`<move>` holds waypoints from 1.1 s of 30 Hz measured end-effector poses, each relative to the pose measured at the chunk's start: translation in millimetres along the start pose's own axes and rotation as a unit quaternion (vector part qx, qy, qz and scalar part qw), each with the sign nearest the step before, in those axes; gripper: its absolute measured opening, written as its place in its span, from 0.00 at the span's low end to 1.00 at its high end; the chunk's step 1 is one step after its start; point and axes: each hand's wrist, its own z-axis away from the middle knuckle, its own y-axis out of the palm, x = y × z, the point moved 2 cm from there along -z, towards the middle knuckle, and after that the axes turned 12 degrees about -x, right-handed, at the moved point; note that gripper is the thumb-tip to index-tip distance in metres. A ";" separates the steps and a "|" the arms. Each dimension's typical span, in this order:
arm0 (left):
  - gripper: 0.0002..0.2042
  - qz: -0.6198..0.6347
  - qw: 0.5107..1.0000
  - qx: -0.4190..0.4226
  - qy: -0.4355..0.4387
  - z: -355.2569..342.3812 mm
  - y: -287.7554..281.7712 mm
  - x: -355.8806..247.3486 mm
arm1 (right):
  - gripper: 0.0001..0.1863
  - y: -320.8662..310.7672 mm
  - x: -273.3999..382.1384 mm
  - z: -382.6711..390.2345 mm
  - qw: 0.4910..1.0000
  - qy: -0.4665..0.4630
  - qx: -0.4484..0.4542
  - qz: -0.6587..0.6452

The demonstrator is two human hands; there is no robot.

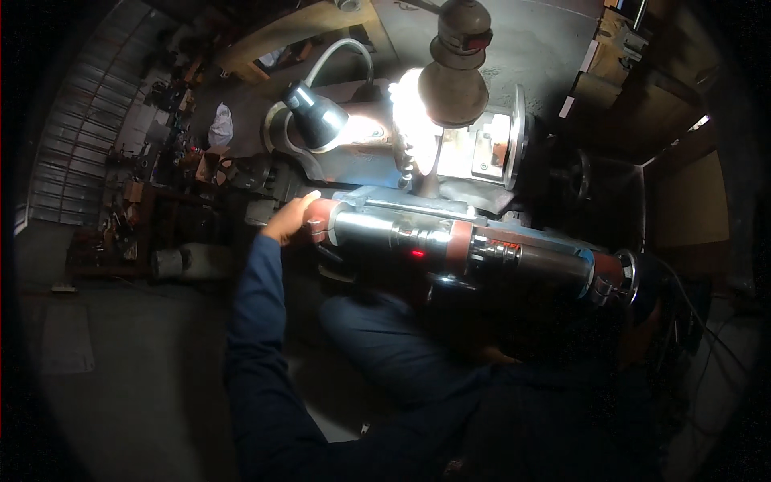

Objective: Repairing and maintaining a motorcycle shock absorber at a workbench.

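My left hand [291, 221] grips the outer side of a red-brown end bracket [320, 217], its fingertips over the upper edge. This bracket is at the left end of a long blue machine table [393, 198]. Shiny metal cylinders lie along the table: a bright one [363, 228] beside the bracket and a darker one [552, 265] farther right. Between them stands a red-brown middle bracket [458, 246]. A dim patch of skin by my lap seems to be my right hand [496, 355]; its fingers are lost in shadow.
A lit lamp [317, 120] on a bent neck shines on the machine's upper part. A metal ring-shaped handwheel [632, 277] is at the table's right end, with cables [692, 301] beyond it. Cluttered shelving [136, 173] stands at left. My bent knee [377, 325] is below the table.
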 end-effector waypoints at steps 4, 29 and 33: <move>0.19 0.299 0.894 -0.235 0.236 -16.3 19.6 98.2 | 0.39 -12.1 31.9 6.0 0.999 0.025 0.024 -0.037; 0.14 0.021 0.947 -0.171 0.273 -23.9 -9.5 54.4 | 0.41 -4.9 11.0 -0.2 0.999 0.006 0.038 -0.022; 0.17 -0.101 0.745 -0.357 0.554 -0.9 19.0 60.9 | 0.41 -9.2 12.7 0.8 1.000 0.011 0.005 0.004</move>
